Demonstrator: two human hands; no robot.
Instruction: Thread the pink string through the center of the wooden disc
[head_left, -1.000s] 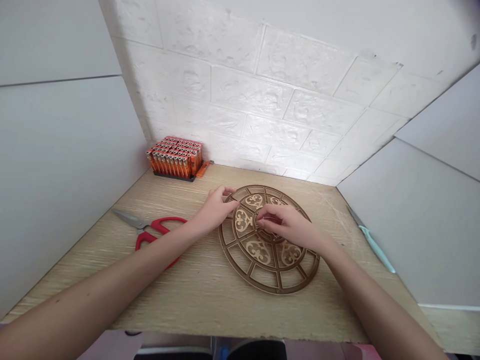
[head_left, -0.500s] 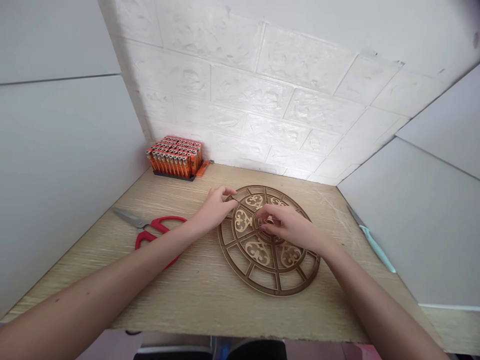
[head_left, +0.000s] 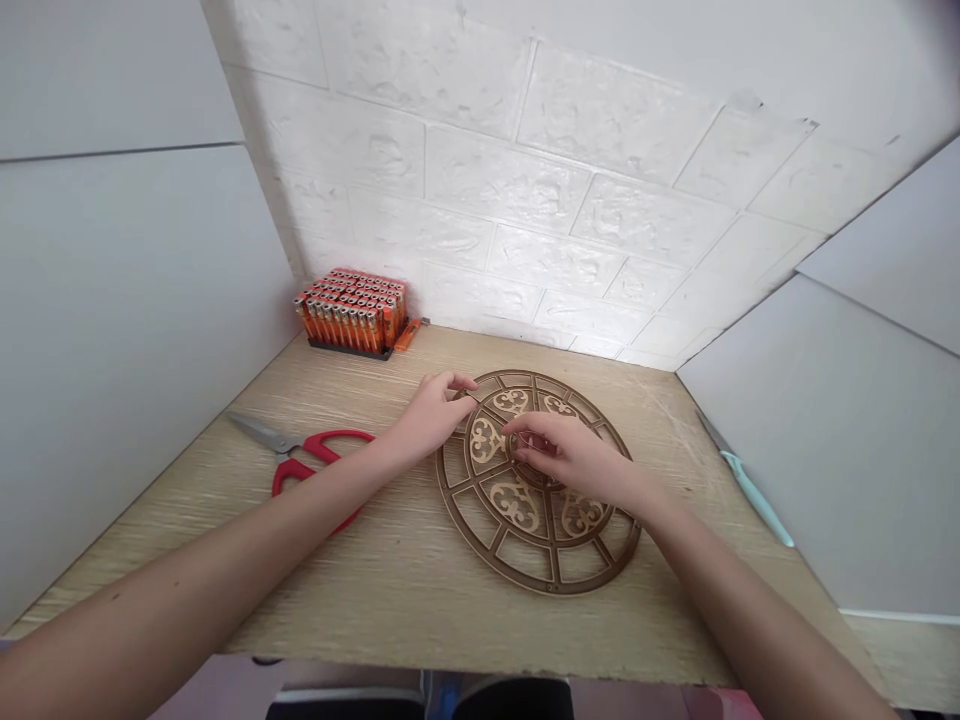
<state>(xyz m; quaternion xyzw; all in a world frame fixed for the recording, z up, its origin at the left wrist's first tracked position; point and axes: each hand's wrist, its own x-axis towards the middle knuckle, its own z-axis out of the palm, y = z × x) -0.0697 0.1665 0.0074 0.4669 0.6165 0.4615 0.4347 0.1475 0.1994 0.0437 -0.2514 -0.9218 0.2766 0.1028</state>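
Observation:
A round brown openwork panel (head_left: 553,560) with pale scrollwork insets (head_left: 514,506) lies on the table. My left hand (head_left: 435,412) is at its upper left rim, thumb and forefinger closed about the edge. Over the panel's centre, my right hand (head_left: 574,455) has its thumb and fingers curled towards each other. A small pinkish, shiny patch shows between those fingers; what it is I cannot make out. The right hand covers part of the centre and some of the scrollwork on the right.
Red-handled scissors (head_left: 315,447) lie left of the panel, partly under my left forearm. A block of orange lighters (head_left: 351,315) stands at the back left, an orange box cutter (head_left: 409,335) beside it. A knife with a mint-green handle (head_left: 757,498) lies along the right board.
My right hand has shifted slightly left over the panel's centre, its fingertips closer to the left scroll inset. My left hand stays at the rim, and the panel lies as before.

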